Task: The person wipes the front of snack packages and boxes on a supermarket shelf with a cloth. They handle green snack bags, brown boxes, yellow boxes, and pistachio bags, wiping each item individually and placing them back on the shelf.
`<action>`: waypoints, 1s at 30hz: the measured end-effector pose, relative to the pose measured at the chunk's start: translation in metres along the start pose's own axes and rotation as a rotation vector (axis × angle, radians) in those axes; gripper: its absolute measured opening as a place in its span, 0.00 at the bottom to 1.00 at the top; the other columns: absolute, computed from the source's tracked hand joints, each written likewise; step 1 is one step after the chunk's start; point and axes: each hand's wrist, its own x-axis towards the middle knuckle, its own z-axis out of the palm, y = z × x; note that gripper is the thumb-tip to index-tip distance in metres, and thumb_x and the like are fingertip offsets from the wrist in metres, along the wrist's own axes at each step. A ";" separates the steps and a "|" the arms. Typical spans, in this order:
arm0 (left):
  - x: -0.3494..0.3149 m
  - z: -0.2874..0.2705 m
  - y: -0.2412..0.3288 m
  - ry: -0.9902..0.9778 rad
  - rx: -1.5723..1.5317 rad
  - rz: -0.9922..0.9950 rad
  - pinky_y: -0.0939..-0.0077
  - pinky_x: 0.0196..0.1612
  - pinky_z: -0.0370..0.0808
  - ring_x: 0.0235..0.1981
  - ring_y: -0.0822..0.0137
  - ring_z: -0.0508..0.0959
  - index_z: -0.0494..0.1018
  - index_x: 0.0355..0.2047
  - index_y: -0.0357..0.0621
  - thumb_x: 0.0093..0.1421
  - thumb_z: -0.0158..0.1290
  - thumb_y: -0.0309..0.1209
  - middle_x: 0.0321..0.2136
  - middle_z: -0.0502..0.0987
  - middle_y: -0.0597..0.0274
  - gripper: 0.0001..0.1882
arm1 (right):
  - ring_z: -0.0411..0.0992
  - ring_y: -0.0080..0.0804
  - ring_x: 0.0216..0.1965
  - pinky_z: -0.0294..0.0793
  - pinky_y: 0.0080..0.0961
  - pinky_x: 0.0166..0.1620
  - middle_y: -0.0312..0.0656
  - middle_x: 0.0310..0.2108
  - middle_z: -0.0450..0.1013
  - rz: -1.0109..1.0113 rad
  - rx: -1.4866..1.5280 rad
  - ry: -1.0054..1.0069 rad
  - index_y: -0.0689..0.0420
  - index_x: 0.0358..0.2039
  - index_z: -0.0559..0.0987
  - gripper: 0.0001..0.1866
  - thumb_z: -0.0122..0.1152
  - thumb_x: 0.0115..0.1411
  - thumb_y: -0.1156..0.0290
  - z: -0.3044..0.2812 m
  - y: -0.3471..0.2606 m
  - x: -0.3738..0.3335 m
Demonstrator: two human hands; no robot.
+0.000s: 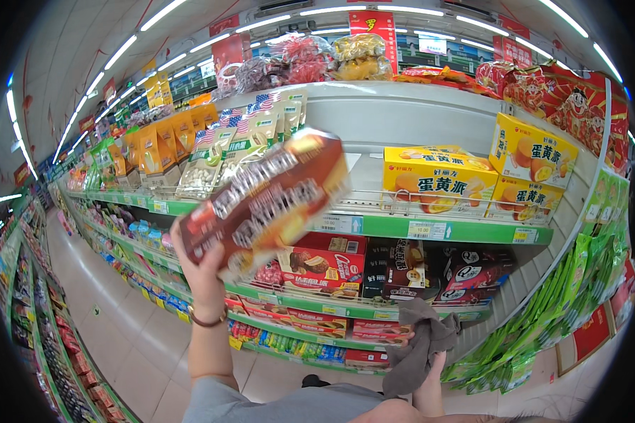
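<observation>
Currently, left hand [203, 271]: raised at the left of centre, wrapped round the lower left end of a brown box [268, 204], the thumb over the near face and the fingers parted just enough to span it, some of them hidden behind
Brown box: up in the air before the shelf unit, gripped by one end only, tilted so that its left end hangs lower and its right end points up; blurred, with pale lettering and a yellowish picture along the lower part
Left wrist: ringed by a brown band [209, 319]
Right hand [432, 379]: low, right of centre, with hold of a bunched grey cloth [418, 345]; folds cover most of the fingers, so how tightly they curl cannot be told
Grey cloth: rising above the hand and drooping to its left, in front of the lowest shelves
Upper shelf: yellow boxes [437, 180] to the right of the brown box, some stacked at the far right; green-and-white pouches [243, 137] behind its upper left edge, and orange pouches [159, 149] farther left
Shelf below: red boxes [322, 266], with dark boxes [402, 271] beside them on the right
Right side: long green packets [543, 303] hanging beside the shelf end
Floor [130, 317]: pale, shiny tiles along the aisle at left
</observation>
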 end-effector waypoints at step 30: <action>0.205 0.038 -0.136 -0.959 0.001 -0.713 0.70 0.64 0.58 0.62 0.64 0.61 0.52 0.63 0.32 0.56 0.55 0.18 0.61 0.60 0.54 0.36 | 0.72 0.48 0.45 0.70 0.46 0.52 0.52 0.46 0.72 -0.110 -0.259 0.042 0.60 0.52 0.71 0.24 0.50 0.62 0.56 -0.040 -0.008 0.000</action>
